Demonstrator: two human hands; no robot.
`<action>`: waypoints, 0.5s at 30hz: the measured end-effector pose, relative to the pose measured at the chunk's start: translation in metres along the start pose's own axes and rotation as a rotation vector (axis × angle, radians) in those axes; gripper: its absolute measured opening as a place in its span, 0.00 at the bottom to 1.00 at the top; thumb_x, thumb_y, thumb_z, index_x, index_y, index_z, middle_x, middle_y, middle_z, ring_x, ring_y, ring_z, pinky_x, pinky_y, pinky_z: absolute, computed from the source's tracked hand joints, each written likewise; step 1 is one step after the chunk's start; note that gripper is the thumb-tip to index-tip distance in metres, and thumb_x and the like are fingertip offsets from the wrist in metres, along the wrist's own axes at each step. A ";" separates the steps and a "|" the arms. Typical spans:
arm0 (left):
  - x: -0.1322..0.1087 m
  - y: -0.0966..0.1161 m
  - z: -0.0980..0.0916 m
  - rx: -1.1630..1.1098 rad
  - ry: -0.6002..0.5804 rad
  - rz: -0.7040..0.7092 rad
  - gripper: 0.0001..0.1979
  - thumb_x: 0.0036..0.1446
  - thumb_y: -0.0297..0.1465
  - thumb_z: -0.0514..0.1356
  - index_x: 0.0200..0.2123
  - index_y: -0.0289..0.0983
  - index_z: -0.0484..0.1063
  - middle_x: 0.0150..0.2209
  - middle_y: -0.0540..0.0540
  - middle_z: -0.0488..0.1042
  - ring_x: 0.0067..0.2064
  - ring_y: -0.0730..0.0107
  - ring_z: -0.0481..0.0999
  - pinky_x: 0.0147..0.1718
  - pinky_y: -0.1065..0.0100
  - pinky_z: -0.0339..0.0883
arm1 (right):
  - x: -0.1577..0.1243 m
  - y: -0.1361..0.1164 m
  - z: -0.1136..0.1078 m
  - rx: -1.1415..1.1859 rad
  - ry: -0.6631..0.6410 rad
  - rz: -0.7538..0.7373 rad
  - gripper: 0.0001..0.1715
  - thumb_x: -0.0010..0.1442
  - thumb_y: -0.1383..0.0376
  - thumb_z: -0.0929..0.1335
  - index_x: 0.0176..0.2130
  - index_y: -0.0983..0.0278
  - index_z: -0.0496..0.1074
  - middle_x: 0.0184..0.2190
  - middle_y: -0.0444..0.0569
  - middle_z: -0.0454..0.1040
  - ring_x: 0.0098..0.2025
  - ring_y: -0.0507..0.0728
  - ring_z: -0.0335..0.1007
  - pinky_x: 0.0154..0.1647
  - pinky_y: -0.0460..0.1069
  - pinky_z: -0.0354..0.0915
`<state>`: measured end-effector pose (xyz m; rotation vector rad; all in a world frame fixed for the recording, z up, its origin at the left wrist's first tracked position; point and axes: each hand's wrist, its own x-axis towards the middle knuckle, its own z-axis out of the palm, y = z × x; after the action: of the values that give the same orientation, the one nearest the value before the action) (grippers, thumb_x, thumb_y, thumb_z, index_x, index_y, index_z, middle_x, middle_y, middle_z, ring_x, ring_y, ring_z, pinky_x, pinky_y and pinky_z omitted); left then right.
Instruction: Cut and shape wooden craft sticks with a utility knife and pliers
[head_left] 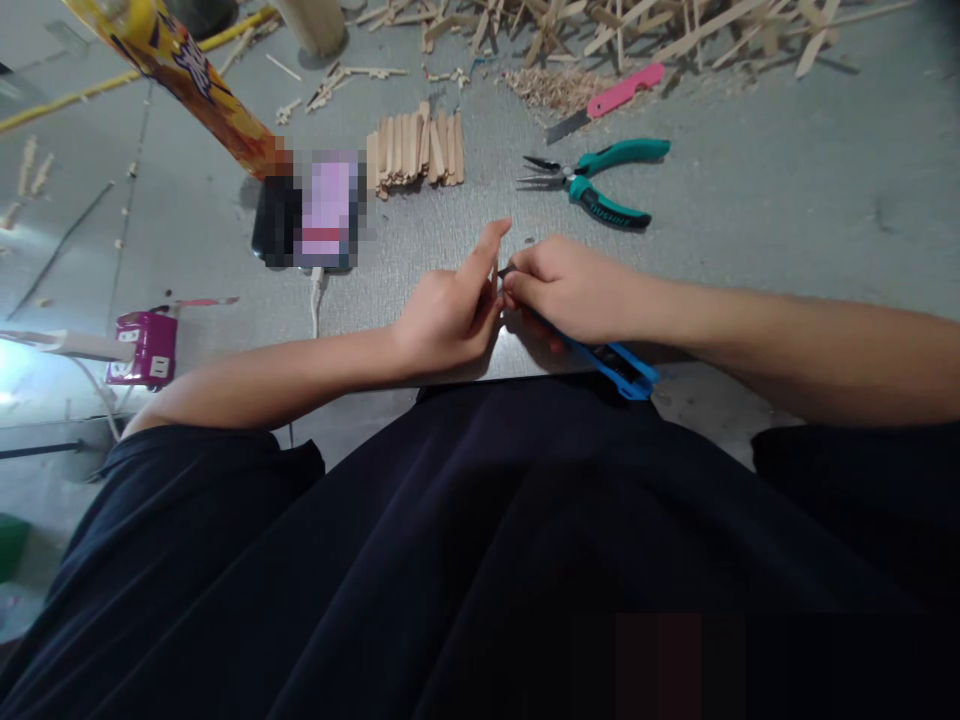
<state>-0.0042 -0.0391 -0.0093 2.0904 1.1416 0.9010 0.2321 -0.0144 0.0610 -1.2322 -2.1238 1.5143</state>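
Note:
My right hand [577, 288] is closed around a blue utility knife [626, 372], whose handle sticks out below the palm toward my lap. Its dark blade tip [505, 272] pokes out between thumb and forefinger. Against it sits my left hand [454, 312], forefinger stretched out and the other fingers curled together. Something small and pale shows at those fingertips, too hidden to name. Above the hands lies a stack of short wooden sticks [416, 148]. Teal-handled long-nose pliers [574, 180] rest with jaws apart, above my right hand.
A pink-handled saw blade [622, 92] lies by a heap of wood shavings [551, 88]. Many wooden sticks [630, 30] are strewn along the back. A phone [328, 210] with a white cable [316, 300] leans near a tall yellow-orange tube [202, 85]. A purple power socket [154, 345] is at left.

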 end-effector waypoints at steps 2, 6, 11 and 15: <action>-0.001 -0.001 -0.001 -0.025 0.012 -0.020 0.42 0.72 0.35 0.74 0.84 0.37 0.70 0.27 0.55 0.80 0.32 0.59 0.84 0.40 0.61 0.75 | 0.001 0.000 -0.002 -0.019 -0.051 0.024 0.34 0.90 0.66 0.66 0.27 0.56 0.67 0.16 0.44 0.71 0.19 0.55 0.68 0.28 0.54 0.64; -0.001 -0.006 -0.003 -0.107 -0.020 -0.019 0.45 0.72 0.38 0.75 0.86 0.38 0.67 0.27 0.56 0.82 0.28 0.63 0.82 0.33 0.63 0.73 | 0.002 -0.001 -0.006 -0.051 -0.033 -0.042 0.34 0.88 0.66 0.68 0.26 0.56 0.69 0.15 0.44 0.71 0.18 0.55 0.69 0.26 0.53 0.64; -0.002 -0.004 -0.001 -0.310 0.008 -0.021 0.48 0.75 0.48 0.75 0.89 0.40 0.64 0.31 0.52 0.87 0.28 0.63 0.87 0.31 0.64 0.79 | 0.000 -0.002 -0.010 0.146 -0.071 -0.009 0.31 0.87 0.61 0.73 0.29 0.58 0.71 0.20 0.45 0.75 0.18 0.54 0.70 0.23 0.52 0.65; -0.004 0.002 -0.001 -0.416 0.037 -0.107 0.52 0.70 0.53 0.81 0.87 0.41 0.68 0.31 0.53 0.86 0.29 0.64 0.87 0.34 0.63 0.84 | 0.000 -0.003 -0.011 0.266 -0.088 0.030 0.29 0.84 0.52 0.79 0.32 0.57 0.73 0.20 0.43 0.73 0.17 0.54 0.68 0.22 0.50 0.67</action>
<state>-0.0055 -0.0429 -0.0086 1.6682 0.9753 1.0284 0.2374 -0.0081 0.0683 -1.1255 -1.8837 1.8250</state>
